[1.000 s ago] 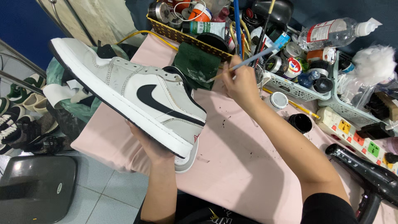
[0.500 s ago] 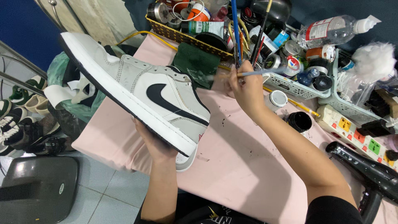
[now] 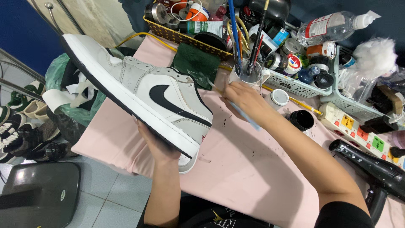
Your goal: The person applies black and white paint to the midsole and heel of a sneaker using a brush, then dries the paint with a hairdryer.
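At twelve o'clock of the pink-covered desk (image 3: 253,169) a woven basket (image 3: 181,36) of paint pots and a glass jar of brushes (image 3: 247,71) crowd the back edge; a dark green cloth (image 3: 194,63) lies just before them. The left hand (image 3: 158,145) is closed around the sole of a grey-and-white leather sneaker (image 3: 139,93), held tilted at nine o'clock. The right hand (image 3: 244,99) pinches a thin brush (image 3: 236,107) beside the jar. At three o'clock lie a white power strip (image 3: 358,126) with coloured switches and a black hair dryer (image 3: 371,169).
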